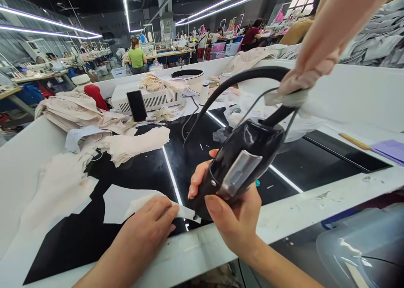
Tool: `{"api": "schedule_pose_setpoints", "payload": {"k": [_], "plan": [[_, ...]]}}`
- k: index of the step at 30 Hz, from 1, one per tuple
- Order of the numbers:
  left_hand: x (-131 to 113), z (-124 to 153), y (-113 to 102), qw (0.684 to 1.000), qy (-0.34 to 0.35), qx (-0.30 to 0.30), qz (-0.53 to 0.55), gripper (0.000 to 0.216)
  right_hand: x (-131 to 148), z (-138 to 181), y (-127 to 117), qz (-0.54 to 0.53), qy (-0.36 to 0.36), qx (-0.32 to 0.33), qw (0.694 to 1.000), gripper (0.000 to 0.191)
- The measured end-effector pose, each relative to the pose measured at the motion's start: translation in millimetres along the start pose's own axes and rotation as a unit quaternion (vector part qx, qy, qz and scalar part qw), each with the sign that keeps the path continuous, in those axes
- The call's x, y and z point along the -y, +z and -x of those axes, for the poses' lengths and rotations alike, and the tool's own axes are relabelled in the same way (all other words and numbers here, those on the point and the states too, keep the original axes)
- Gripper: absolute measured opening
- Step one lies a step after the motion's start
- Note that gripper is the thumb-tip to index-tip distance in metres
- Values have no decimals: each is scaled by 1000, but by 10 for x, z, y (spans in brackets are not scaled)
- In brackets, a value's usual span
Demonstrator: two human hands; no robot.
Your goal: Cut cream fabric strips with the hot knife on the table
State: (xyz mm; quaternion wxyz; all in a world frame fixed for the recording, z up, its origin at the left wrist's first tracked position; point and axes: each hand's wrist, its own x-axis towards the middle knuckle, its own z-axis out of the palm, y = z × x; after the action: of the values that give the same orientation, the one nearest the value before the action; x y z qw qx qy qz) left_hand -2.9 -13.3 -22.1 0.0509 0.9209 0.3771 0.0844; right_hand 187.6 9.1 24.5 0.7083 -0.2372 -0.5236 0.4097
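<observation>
My right hand [233,216] is wrapped round a black handheld power tool [243,161] with a silver metal plate on its side. The tool leans, its lower end near the table's front edge. A thick black cable leaves its top, and a knotted beige band [303,75] runs from there to the upper right. My left hand [148,225], palm down with fingers bent, holds a pale fabric piece [140,204] against a white sheet-like piece [116,201]. A narrow end of the pale material reaches the tool's tip, where contact is hard to make out.
The black glossy tabletop [145,170] has a white border. Stacked pale fabric pieces [139,142] lie left. Behind stand a black phone [136,105], a white vented box [126,96] and a small white bottle [204,93]. Purple material [389,150] lies right. People sit at distant workstations.
</observation>
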Motion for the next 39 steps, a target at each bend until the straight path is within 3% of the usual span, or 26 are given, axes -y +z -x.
{"api": "schedule_pose_setpoints", "payload": {"k": [8, 17, 29, 39], "plan": [[-100, -8, -103, 1000, 21, -5, -16, 54, 24, 27, 9, -9, 11, 1, 1000, 37], [-88, 21, -31, 997, 40, -35, -52, 72, -64, -104, 36, -29, -17, -9, 999, 28], [-78, 20, -6, 995, 42, -71, -61, 77, -250, -187, 124, -54, 4, 10, 998, 28], [-88, 18, -20, 997, 32, -49, -42, 66, -241, -203, 172, -29, 39, 2, 999, 26]]}}
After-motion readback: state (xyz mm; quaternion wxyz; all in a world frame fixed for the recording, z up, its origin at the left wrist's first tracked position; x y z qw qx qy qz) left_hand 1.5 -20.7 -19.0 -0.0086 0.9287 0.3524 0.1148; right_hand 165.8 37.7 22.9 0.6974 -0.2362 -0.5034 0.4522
